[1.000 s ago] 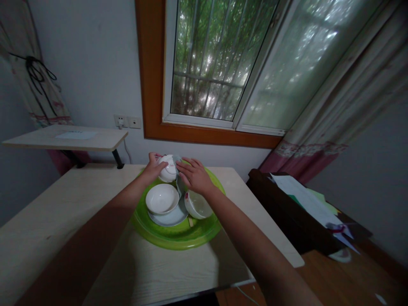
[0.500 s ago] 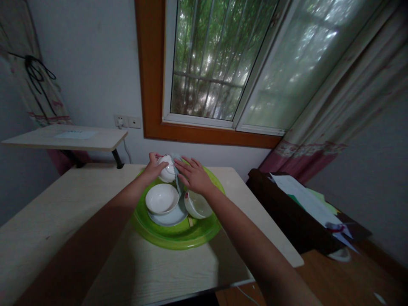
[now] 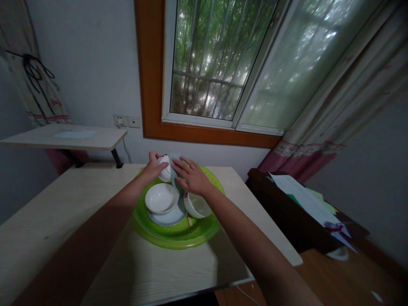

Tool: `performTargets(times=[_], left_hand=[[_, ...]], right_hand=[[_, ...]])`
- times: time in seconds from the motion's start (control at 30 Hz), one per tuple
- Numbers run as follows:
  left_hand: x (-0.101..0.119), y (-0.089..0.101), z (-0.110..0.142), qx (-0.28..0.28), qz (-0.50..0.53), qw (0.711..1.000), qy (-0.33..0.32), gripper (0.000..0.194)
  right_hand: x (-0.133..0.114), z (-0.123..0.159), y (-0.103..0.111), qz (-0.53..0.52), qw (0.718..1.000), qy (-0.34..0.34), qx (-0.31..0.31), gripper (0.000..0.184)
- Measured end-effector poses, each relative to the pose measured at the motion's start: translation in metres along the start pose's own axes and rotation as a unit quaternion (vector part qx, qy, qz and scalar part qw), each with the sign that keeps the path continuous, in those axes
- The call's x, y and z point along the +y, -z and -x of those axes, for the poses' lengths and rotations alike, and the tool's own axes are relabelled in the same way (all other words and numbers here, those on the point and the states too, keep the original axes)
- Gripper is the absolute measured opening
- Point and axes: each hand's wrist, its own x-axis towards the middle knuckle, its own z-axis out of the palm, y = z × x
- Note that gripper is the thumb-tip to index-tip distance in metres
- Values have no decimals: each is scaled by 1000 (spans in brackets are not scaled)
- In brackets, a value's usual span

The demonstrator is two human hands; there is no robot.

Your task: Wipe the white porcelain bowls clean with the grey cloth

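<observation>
In the head view my left hand (image 3: 154, 165) grips a small white bowl (image 3: 165, 169) with some red on its rim, tipped on its side, thumb on its outer wall. A grey-blue cloth (image 3: 175, 180) hangs at the bowl's mouth. My right hand (image 3: 193, 176) lies against the cloth with its fingers stretched and spread. Below the hands a white bowl (image 3: 161, 198) rests on a white plate (image 3: 170, 217). Another bowl (image 3: 198, 206) leans tilted beside it, partly behind my right wrist. All stand in a round green basin (image 3: 178, 244).
The basin stands on a pale wooden table (image 3: 165, 272). A raised shelf (image 3: 63, 138) holds a paper sheet at the left. The window (image 3: 219, 59) and wall outlets (image 3: 126, 121) lie beyond. Papers (image 3: 302, 195) top a dark brown piece of furniture (image 3: 274, 208) at the right.
The small bowl has turned, so less of its outer wall shows. My right hand has shifted slightly left with the cloth, which is bunched lower. The other dishes stay put.
</observation>
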Motion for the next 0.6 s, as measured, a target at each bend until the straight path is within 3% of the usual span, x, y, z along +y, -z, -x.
performTargets(times=[0.17, 0.3, 0.43, 0.6], left_hand=[[3, 1, -1, 16, -4, 1000, -9, 59], [5, 2, 0, 30, -7, 999, -14, 55], [4, 1, 1, 6, -12, 1000, -10, 52], [1, 0, 1, -33, -2, 999, -24, 51]], right_hand=[[9, 3, -5, 26, 996, -72, 39, 45], [8, 4, -1, 0, 999, -44, 28, 40], [3, 3, 1, -10, 1000, -14, 12, 42], [7, 2, -5, -1, 998, -64, 22, 45]])
